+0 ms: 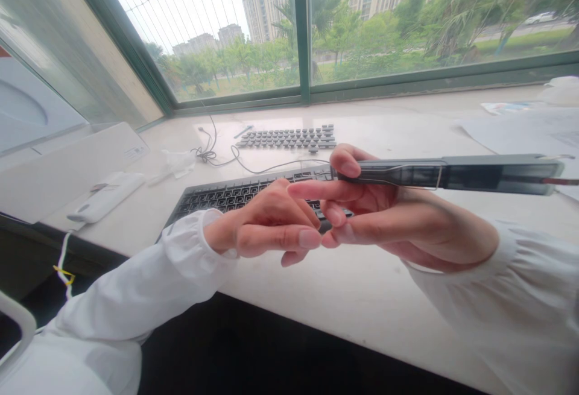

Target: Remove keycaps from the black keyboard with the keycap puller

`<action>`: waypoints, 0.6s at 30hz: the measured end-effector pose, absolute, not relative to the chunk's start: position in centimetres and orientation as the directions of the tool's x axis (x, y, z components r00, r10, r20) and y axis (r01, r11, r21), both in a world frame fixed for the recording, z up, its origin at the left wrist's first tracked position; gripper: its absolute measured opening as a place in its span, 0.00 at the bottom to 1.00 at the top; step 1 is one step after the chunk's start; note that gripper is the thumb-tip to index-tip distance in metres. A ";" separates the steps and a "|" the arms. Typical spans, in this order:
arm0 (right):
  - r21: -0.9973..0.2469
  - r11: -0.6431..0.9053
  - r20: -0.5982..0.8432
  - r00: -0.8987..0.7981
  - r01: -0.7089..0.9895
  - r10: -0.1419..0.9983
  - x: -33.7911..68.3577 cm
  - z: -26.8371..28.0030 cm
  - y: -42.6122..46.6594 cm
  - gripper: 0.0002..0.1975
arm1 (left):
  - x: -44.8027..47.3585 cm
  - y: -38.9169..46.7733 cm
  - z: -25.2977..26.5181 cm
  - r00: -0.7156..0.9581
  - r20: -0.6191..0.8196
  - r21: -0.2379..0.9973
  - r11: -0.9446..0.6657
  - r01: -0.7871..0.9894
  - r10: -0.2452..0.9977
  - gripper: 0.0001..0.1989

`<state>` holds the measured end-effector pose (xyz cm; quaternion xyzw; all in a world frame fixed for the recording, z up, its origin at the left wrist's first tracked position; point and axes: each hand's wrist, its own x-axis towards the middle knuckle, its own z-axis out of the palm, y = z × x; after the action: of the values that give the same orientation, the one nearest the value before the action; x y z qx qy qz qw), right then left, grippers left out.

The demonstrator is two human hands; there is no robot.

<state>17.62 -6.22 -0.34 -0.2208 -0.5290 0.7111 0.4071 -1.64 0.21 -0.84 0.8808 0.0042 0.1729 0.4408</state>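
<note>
My right hand [384,217] grips a long, slim dark tool [443,175] between thumb and index finger. The tool looks translucent, with a thin metal wire along its side, and it points off to the right. My left hand [275,223] is closed, with its thumb stretched toward my right fingertips. The fingertips of both hands meet or nearly meet; anything small between them cannot be made out. Behind and below the hands lies a black keyboard [217,197], partly covered by them, with key positions that look bare of caps.
Loose black keycaps [289,138] lie in rows behind the keyboard. A coiled cable [208,155] and clear plastic [174,163] sit to their left. A white box [76,166] and white device [106,196] stand at left. Papers [529,126] lie at right, below the window.
</note>
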 end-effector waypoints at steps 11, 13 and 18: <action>-0.925 -0.132 0.107 -0.576 -0.357 0.811 17.6 -0.2 -6.2 0.19 | -1.5 0.1 -0.7 0.953 0.273 0.781 -0.609 -0.139 0.132 0.23; -0.925 -0.125 0.114 -0.576 -0.359 0.809 17.6 -0.2 -6.2 0.19 | -1.5 0.1 -0.8 0.949 0.287 0.777 -0.610 -0.152 0.129 0.22; -0.924 -0.123 0.129 -0.598 -0.362 0.791 17.6 -0.4 -6.1 0.15 | -1.4 0.0 -0.5 0.948 0.303 0.746 -0.644 -0.170 0.101 0.23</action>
<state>17.63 -6.11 -0.40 -0.2033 -0.5278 0.7212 0.3998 -1.40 0.00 -0.55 0.8923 -0.0194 0.1604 0.4215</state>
